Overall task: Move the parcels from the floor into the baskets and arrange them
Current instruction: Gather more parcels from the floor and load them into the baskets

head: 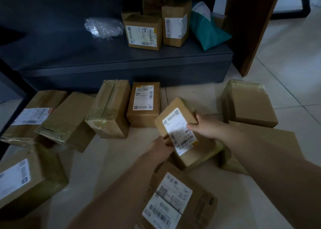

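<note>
A small brown cardboard parcel [175, 117] with a white shipping label is held tilted above the floor. My left hand [161, 146] grips its near left corner. My right hand [205, 126] grips its right edge. Several more brown parcels lie on the pale tiled floor: a labelled one [144, 105] just behind, a taped one [109, 107] to its left, two at the far left [66, 121], one at the right [250, 103], and a labelled one [175, 201] under my left forearm. No basket is visible.
A low dark shelf [121, 62] behind the floor parcels carries two upright labelled boxes [142, 31], a teal mailer bag [208, 29] and crumpled clear wrap [102, 27]. A brown wooden panel [251, 25] stands at the right. A dark frame [15, 93] edges the left.
</note>
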Available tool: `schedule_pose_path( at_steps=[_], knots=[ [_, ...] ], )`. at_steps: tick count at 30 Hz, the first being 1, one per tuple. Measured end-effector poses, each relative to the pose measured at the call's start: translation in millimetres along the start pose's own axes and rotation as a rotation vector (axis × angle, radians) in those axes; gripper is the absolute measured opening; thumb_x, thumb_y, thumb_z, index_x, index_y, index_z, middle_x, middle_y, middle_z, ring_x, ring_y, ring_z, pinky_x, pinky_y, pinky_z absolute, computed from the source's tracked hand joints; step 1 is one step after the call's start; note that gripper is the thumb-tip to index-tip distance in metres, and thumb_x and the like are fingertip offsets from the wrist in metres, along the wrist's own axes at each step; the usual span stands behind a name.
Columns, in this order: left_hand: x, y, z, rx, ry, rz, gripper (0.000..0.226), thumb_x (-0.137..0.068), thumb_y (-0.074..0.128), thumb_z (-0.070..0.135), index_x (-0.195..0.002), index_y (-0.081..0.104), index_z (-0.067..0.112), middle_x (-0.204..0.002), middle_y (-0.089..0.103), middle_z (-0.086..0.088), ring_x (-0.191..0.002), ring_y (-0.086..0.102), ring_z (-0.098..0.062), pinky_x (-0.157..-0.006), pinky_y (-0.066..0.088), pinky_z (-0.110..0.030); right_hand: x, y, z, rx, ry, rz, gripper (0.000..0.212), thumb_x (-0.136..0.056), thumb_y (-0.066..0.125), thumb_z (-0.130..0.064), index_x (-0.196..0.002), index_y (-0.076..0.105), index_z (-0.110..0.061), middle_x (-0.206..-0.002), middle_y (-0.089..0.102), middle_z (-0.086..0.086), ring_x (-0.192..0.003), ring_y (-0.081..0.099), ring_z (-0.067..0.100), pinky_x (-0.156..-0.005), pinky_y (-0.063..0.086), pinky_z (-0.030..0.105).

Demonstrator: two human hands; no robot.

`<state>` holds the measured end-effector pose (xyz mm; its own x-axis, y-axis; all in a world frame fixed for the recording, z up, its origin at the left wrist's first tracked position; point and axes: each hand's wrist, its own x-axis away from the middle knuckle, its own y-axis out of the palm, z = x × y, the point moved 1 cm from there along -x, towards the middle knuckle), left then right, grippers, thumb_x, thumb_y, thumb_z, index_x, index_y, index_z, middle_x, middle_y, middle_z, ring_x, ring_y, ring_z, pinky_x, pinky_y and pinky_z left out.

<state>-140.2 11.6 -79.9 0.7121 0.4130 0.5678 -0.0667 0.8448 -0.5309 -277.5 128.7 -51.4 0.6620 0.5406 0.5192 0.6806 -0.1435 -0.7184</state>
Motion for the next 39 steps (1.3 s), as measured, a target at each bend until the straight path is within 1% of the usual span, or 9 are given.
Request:
schedule_pose_path(
  at_steps=[3, 8, 13, 16, 19, 22, 27, 35, 39],
  knots=[
    [6, 0, -4, -0.024, -0.02, -0.042, 0.048, -0.091, 0.051, 0.038, -0.13, 0.044, 0.01, -0.127, 0.053, -0.009, -0.111, 0.054, -0.023, -0.093, 0.046, -0.033, 7, 18, 13, -0.029, 0.102, 0.044, 0.044, -0.098, 0.042, -0.037, -0.135, 0.042, -0.013, -0.13, 0.056, 0.009, -0.113, 0.055, 0.024, -0.089, 0.045, 0.033],
    [7, -1, -10, -0.041, 0.012, -0.061, 0.044, -0.09, 0.051, 0.042, -0.125, 0.052, 0.015, -0.125, 0.058, -0.006, -0.112, 0.056, -0.025, -0.098, 0.046, -0.042, 10, 43, 13, -0.001, 0.192, 0.215, 0.047, -0.099, 0.039, -0.028, -0.139, 0.024, -0.006, -0.104, 0.054, 0.007, -0.078, 0.058, 0.014, -0.065, 0.05, 0.029],
    [0, -16, -10, -0.028, 0.024, 0.141, 0.044, -0.091, 0.049, 0.035, -0.134, 0.043, 0.025, -0.13, 0.054, 0.003, -0.114, 0.055, -0.019, -0.097, 0.046, -0.04, 6, 40, -16, 0.204, -0.055, 0.421, 0.07, -0.091, 0.051, -0.038, -0.147, 0.013, -0.021, -0.149, 0.028, 0.007, -0.131, 0.036, 0.027, -0.093, 0.046, 0.041],
    [-9, -36, -11, 0.066, 0.006, 0.311, 0.041, -0.092, 0.049, 0.03, -0.132, 0.044, 0.021, -0.129, 0.055, -0.001, -0.113, 0.054, -0.021, -0.095, 0.046, -0.037, 0, 55, -42, 0.234, -0.218, 0.309, 0.081, -0.086, 0.047, -0.059, -0.148, 0.005, -0.03, -0.156, 0.013, 0.004, -0.143, 0.013, 0.029, -0.109, 0.02, 0.059],
    [-13, -44, -20, 0.154, -0.046, 0.395, 0.044, -0.092, 0.05, 0.028, -0.134, 0.043, 0.017, -0.131, 0.053, -0.003, -0.116, 0.052, -0.023, -0.095, 0.044, -0.036, -10, 80, -47, 0.407, -0.179, 0.222, 0.099, -0.077, 0.044, -0.074, -0.144, -0.018, -0.036, -0.157, -0.016, 0.001, -0.143, -0.017, 0.033, -0.101, -0.004, 0.073],
    [-25, -51, -25, 0.181, -0.057, 0.461, 0.045, -0.09, 0.052, 0.032, -0.13, 0.043, 0.013, -0.132, 0.051, -0.006, -0.119, 0.049, -0.027, -0.097, 0.043, -0.041, -23, 86, -38, 0.49, -0.11, 0.275, 0.093, -0.085, 0.042, -0.061, -0.142, -0.025, -0.035, -0.155, -0.026, 0.001, -0.139, -0.026, 0.035, -0.097, -0.008, 0.077],
    [-68, -79, -11, 0.247, -0.099, 0.515, 0.058, -0.089, 0.051, 0.04, -0.137, 0.035, 0.011, -0.137, 0.047, -0.01, -0.125, 0.045, -0.03, -0.099, 0.038, -0.039, -50, 69, -38, 0.448, -0.022, 0.346, 0.087, -0.091, 0.04, -0.047, -0.144, -0.024, -0.023, -0.155, -0.024, 0.002, -0.141, -0.022, 0.032, -0.102, -0.006, 0.073],
    [-107, -83, -14, 0.392, -0.171, 0.465, 0.043, -0.095, 0.041, 0.031, -0.136, 0.044, 0.019, -0.129, 0.056, -0.012, -0.116, 0.053, -0.034, -0.101, 0.042, -0.042, -99, 62, -94, 0.069, 0.018, 0.294, 0.073, -0.082, 0.048, -0.048, -0.144, 0.028, -0.015, -0.157, 0.016, 0.007, -0.145, -0.011, 0.024, -0.104, -0.022, 0.058],
    [-90, -78, -18, 0.507, -0.142, 0.614, 0.045, -0.092, 0.048, 0.04, -0.132, 0.046, 0.019, -0.123, 0.058, -0.007, -0.112, 0.055, -0.031, -0.091, 0.043, -0.033, -81, 76, -97, -0.051, -0.032, 0.427, 0.075, -0.086, 0.05, -0.054, -0.142, 0.029, -0.008, -0.154, 0.021, 0.013, -0.145, -0.003, 0.026, -0.108, -0.018, 0.05]
  ],
)
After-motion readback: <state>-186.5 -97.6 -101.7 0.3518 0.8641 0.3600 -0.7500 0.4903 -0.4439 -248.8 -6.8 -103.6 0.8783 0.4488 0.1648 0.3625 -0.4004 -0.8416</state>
